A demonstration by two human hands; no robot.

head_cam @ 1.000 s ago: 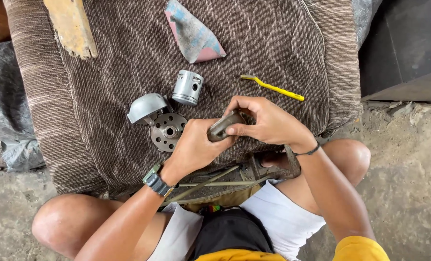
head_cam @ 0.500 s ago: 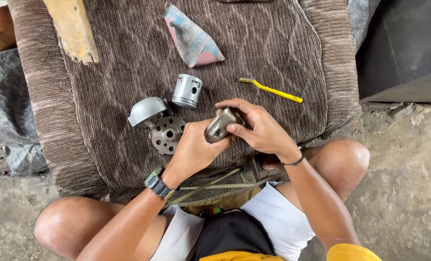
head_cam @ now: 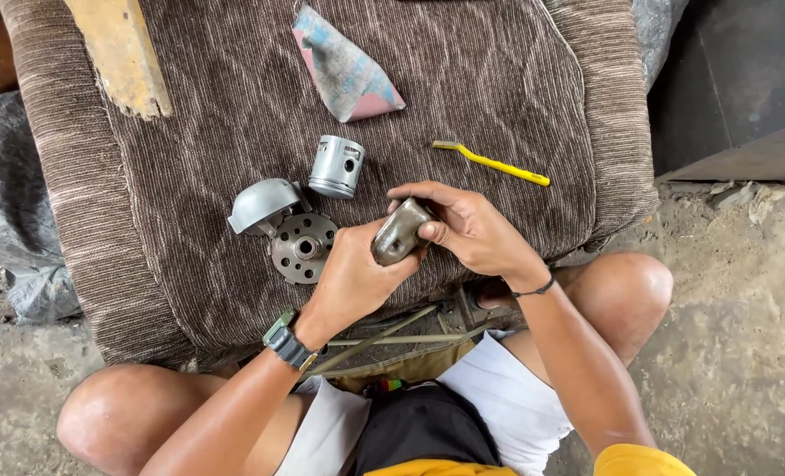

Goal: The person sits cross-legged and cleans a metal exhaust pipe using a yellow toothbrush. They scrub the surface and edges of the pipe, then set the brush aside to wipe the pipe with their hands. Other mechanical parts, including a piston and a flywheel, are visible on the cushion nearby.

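Head view, looking down: I see both hands meet over a brown ribbed cushion (head_cam: 190, 141). Left hand (head_cam: 353, 278), w/ a wristwatch (head_cam: 288, 342), has its grip clamped on the lower end of a small grey metal part (head_cam: 399, 234). Right hand (head_cam: 467, 229) has its grip closed on the part's upper end. Just left lie a round drilled disc (head_cam: 303, 248), a curved grey cover (head_cam: 260, 203) & a silver piston (head_cam: 337, 165). A yellow brush (head_cam: 496, 163) lies to the right; a folded rag (head_cam: 344, 70) sits further up.
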